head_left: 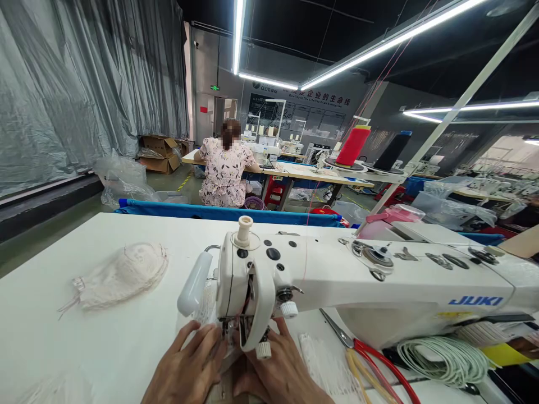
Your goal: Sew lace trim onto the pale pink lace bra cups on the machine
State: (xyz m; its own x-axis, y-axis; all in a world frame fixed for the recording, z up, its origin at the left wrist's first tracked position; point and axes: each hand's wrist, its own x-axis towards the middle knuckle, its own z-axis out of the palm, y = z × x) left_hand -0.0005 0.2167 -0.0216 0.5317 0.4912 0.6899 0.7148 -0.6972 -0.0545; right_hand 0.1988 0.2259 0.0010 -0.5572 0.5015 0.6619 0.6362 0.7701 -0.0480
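White lace fabric [207, 303] lies under the needle end of a white sewing machine [320, 269], with part of it showing behind the machine head. My left hand [189, 362] is left of the presser foot [227, 326], its bent fingers closed on the fabric edge. On the other side, my right hand [282, 367] holds the same fabric close to the needle. The machine's white front guard hides some of the right fingers. Between the hands, the fabric is mostly covered.
A white lace-edged cup piece [126, 275] lies at left. Right of my hands are a white lace strip [326, 365], red-handled scissors [362, 348] and a pale green cord coil [446, 359]. Red [353, 146] and black thread cones [393, 151] stand behind. A person [227, 171] sits farther off.
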